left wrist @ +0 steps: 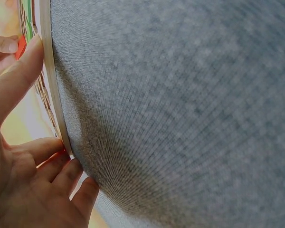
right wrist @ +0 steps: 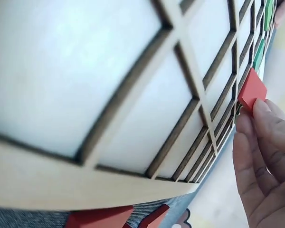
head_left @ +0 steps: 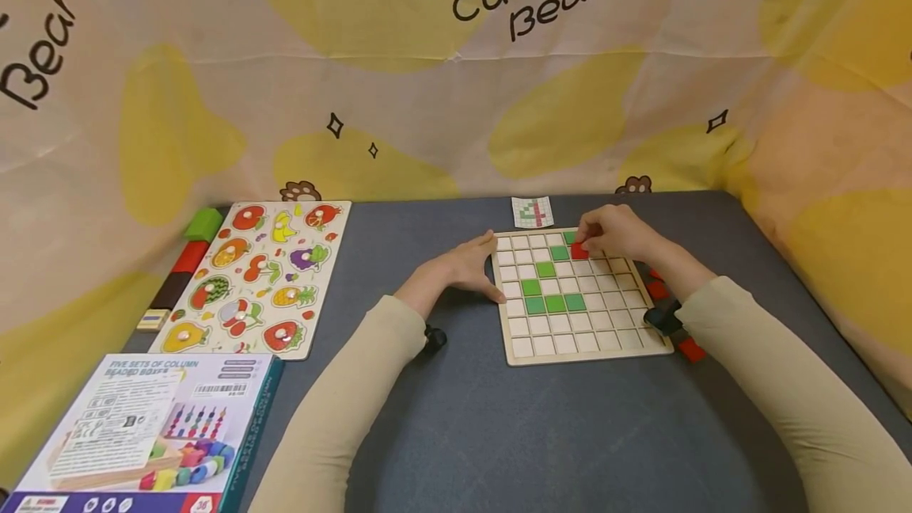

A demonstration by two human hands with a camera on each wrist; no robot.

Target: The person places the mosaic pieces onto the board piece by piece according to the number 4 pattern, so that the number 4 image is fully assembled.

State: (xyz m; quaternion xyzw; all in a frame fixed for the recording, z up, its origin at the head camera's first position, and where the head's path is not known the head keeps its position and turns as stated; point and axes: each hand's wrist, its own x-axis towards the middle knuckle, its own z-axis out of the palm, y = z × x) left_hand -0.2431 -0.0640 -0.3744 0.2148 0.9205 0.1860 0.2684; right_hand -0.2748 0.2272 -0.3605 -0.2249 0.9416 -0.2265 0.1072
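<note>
My right hand pinches a red square tile between thumb and fingers, over the far part of a wooden grid board. In the right wrist view the tile is tilted, with its lower corner at the fingertips. Several green tiles sit in the board's squares, forming a diagonal and a short row. My left hand rests against the board's left edge, thumb and fingers spread apart along it. The left wrist view shows the thumb and forefinger touching the wooden rim.
A small pattern card lies behind the board. More red tiles lie along its right side, partly hidden by the right arm. At left are a fruit puzzle board, a beaded-toy box and coloured blocks. Printed cloth hangs behind.
</note>
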